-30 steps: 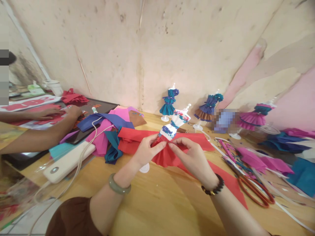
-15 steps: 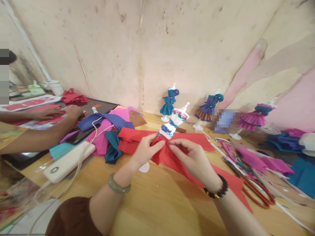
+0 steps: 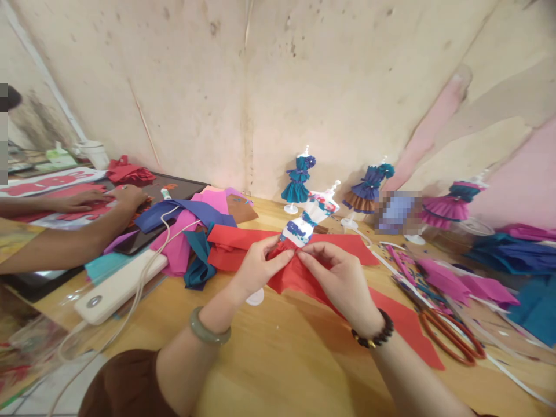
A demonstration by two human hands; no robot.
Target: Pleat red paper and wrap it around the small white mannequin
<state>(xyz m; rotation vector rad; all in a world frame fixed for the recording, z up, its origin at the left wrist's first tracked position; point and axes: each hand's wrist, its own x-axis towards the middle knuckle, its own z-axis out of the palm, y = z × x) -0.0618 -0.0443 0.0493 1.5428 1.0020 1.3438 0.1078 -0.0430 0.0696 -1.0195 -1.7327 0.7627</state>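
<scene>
A small white mannequin (image 3: 311,219) with blue and red scraps stuck to its body leans to the right at the middle of the table. Red crepe paper (image 3: 299,277) is gathered in folds round its lower end. My left hand (image 3: 259,265) is closed, thumb and fingers pinching the gathered paper against the mannequin. Close beside it, my right hand (image 3: 336,269) pinches a fold of the same paper between thumb and forefinger. The round white base (image 3: 255,297) shows below my left hand. The paper's long strip runs on beneath my right wrist.
Dressed mannequins (image 3: 296,182) stand along the wall. Orange-handled scissors (image 3: 452,336) lie at right by pink paper pieces (image 3: 443,281). At left are a white power bank (image 3: 117,289) with a cable, coloured paper (image 3: 186,214) and another person's hands (image 3: 125,200) on red material.
The mannequin has shifted slightly right and tilts a little more. My right fingers have moved a little along the red crepe paper; both hands keep their pinch.
</scene>
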